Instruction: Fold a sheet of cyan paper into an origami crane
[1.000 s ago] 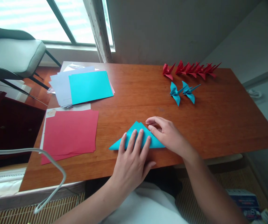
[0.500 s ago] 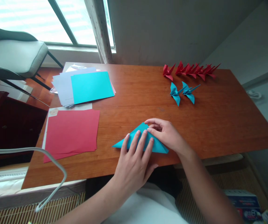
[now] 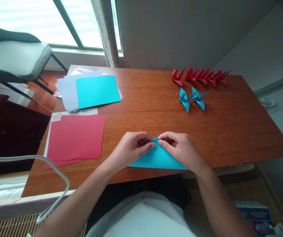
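A sheet of blue paper [image 3: 160, 159], folded into a triangle, lies near the table's front edge with its tip pointing away from me. My left hand [image 3: 129, 148] pinches it just left of the tip, thumb on top, and covers part of its left side. On the other side of the tip, my right hand [image 3: 178, 146] grips the paper between thumb and fingers. The two hands are close together, their fingertips nearly meeting at the top corner.
Red paper sheets [image 3: 77, 138] lie at the left, with blue sheets [image 3: 97, 92] on a pile of pale paper [image 3: 67, 92] behind. Two blue paper cranes [image 3: 184, 98] and a row of red paper cranes [image 3: 200, 76] stand at the back right. A white cable [image 3: 57, 172] loops at lower left.
My left hand has lifted from lying flat on the paper and now pinches near its tip. The blue triangle sits slightly nearer me, its long edge now parallel to the table edge.
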Available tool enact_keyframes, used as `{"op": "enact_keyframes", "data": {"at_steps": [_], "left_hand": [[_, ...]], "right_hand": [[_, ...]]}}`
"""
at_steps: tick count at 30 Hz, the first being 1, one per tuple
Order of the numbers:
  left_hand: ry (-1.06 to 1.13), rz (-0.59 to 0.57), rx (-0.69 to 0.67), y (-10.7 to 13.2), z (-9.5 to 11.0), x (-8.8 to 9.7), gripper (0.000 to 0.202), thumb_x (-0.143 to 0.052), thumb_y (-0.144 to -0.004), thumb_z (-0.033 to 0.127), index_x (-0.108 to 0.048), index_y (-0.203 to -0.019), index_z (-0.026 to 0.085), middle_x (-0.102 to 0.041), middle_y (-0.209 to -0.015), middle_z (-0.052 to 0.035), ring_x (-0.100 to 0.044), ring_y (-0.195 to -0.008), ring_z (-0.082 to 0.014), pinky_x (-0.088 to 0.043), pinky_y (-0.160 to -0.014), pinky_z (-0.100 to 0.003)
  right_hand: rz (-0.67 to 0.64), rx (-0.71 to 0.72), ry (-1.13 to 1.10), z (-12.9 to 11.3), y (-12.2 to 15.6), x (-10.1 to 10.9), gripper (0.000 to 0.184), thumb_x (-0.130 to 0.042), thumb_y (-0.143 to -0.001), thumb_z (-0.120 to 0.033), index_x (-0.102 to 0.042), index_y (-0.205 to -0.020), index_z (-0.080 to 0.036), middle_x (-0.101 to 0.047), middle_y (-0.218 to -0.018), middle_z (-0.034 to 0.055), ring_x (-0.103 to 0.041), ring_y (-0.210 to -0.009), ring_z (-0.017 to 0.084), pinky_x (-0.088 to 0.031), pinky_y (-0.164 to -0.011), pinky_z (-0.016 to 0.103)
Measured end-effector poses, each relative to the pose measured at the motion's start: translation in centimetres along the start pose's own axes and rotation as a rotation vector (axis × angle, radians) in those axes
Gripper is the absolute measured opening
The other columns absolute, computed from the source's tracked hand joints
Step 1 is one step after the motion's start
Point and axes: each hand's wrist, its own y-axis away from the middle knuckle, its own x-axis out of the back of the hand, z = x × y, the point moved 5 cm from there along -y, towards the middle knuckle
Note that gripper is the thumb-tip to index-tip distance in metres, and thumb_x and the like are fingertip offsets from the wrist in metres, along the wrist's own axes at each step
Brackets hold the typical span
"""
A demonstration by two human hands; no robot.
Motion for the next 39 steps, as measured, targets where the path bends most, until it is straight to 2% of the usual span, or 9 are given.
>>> {"op": "enact_keyframes", "data": {"at_steps": [6,23,39], "left_hand": [[0.151,0.037,0.028,-0.20,-0.50,-0.51,0.021,-0.067,-0.088,0.035,-0.070,-0.083,0.014,-0.061,-0.070,0.0012,-0.051,-0.063,-0.0100,-0.040,-0.055,-0.020],[0.123,0.031,0.072,0.13,-0.83,-0.38,0.026,-0.064,-0.090,0.036,-0.073,-0.083,0.013,-0.063,-0.070,0.0003,-0.051,-0.065,-0.0106,-0.039,-0.057,-0.021],[0.118,0.029,0.061,0.06,-0.93,-0.38,0.024,-0.066,-0.089,0.036,-0.073,-0.083,0.014,-0.063,-0.071,0.0011,-0.050,-0.065,-0.0099,-0.039,-0.057,-0.020]], "right_hand": [[-0.002,-0.014,-0.010,0.10,0.13,-0.12,0.014,-0.064,-0.093,-0.031,-0.073,-0.085,-0.023,-0.074,-0.079,-0.0017,-0.065,-0.069,0.014,-0.047,-0.059,0.024],[-0.031,-0.062,-0.037,-0.11,0.09,-0.22,0.014,-0.065,-0.093,-0.031,-0.073,-0.085,-0.022,-0.073,-0.079,-0.0019,-0.064,-0.070,0.013,-0.045,-0.061,0.023],[-0.043,-0.083,-0.074,-0.07,0.05,-0.24,0.013,-0.066,-0.092,-0.030,-0.074,-0.087,-0.022,-0.076,-0.086,-0.0011,-0.069,-0.080,0.015,-0.050,-0.069,0.025]]}}
